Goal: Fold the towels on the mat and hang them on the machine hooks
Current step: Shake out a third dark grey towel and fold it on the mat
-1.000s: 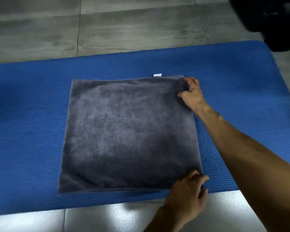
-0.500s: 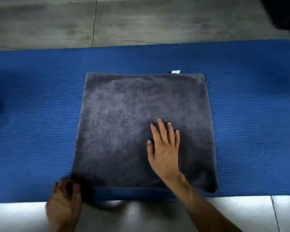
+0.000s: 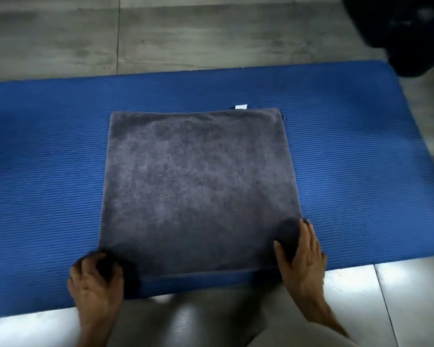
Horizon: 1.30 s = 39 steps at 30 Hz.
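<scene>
My left hand (image 3: 95, 284) and right hand (image 3: 302, 256) are bare, no gloves, rings or watch showing, both forearms uncovered with no sleeve down to the near edge, where a patch of pale cloth (image 3: 303, 340) shows by my right arm.

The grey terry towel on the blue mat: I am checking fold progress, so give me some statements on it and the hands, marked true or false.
1. The grey terry towel lies flat on the ribbed blue foam mat. True.
2. The left hand is at the towel's near left corner. True.
3. The right hand rests on the towel's far right corner. False: it is at the near right corner.
4. A small white tag shows at the towel's near edge. False: it sticks out at the far edge.
</scene>
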{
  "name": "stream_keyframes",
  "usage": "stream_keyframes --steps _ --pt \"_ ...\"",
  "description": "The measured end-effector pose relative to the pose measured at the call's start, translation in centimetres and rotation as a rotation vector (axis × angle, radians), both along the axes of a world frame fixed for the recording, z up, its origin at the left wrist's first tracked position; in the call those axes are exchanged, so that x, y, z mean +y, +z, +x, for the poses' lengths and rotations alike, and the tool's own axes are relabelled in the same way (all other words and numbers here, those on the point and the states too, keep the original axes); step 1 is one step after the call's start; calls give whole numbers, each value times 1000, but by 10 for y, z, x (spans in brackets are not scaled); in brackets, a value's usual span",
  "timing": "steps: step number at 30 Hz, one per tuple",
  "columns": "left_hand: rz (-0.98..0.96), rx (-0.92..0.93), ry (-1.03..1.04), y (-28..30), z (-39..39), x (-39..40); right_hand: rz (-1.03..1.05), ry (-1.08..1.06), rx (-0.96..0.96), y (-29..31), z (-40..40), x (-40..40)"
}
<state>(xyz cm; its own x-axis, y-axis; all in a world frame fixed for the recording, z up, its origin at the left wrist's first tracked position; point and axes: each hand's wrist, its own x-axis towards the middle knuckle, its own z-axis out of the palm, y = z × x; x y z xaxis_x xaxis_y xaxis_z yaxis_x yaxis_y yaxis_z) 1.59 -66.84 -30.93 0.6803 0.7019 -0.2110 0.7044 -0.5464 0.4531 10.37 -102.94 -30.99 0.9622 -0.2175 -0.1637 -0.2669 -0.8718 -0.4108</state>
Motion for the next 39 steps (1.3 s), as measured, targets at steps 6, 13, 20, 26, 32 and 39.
stream_keyframes --steps 6,13,20,26,32,39 --pt "-476 -53 255 2 -1 27 692 -487 279 27 21 -29" --pt "-784 37 157 31 -11 48 748 -292 583 62 27 -47" --pt "-990 644 -125 52 -45 95 814 -261 865 92 11 -101" --pt "-1069 374 201 75 -6 81 1007 -344 846 103 61 -90" --pt "-1096 36 431 88 98 79 1174 -428 692 92 172 -42" --pt "-1112 -127 514 82 190 79 1200 -526 533 57 248 -5"
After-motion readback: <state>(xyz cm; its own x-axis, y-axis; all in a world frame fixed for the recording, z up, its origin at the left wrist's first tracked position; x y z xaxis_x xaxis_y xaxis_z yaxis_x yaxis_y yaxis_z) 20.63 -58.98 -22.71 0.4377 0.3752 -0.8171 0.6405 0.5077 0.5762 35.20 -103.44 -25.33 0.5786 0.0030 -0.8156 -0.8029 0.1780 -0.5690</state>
